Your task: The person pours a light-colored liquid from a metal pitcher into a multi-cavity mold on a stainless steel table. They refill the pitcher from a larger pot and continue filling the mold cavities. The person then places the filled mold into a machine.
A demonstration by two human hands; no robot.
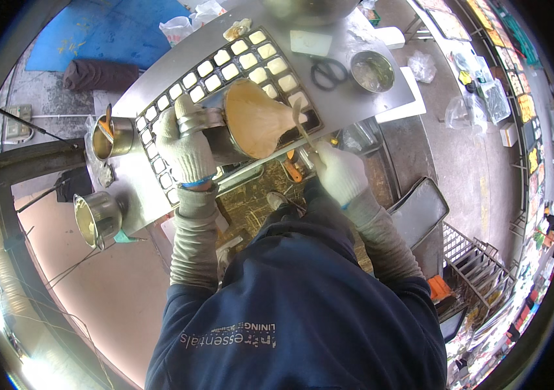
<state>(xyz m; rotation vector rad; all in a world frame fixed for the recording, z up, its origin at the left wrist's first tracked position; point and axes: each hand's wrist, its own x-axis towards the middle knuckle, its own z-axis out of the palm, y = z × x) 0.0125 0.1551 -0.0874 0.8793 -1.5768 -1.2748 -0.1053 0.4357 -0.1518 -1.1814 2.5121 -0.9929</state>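
Observation:
My left hand (185, 151), in a white knit glove, grips the handle of a metal jug (218, 141). The jug is tilted to the right, and pale, thick batter (252, 117) reaches its pouring lip. In my right hand (339, 170), also gloved, is a thin flat stick or spatula (301, 124), its end raised by the lip. Beneath the jug lies a dark mould tray (313, 109) with rows of square cavities. Most visible cavities hold pale batter (229, 71); a dark one shows at the near right corner. The jug hides part of the tray.
The tray rests on a metal table (148, 214). A metal pot (128, 139) and another batter-coated pot (111, 214) stand at left. Black-handled scissors (329, 74), a metal bowl (372, 72) and a pale block (310, 43) are at right. A baking tray (421, 209) leans nearby.

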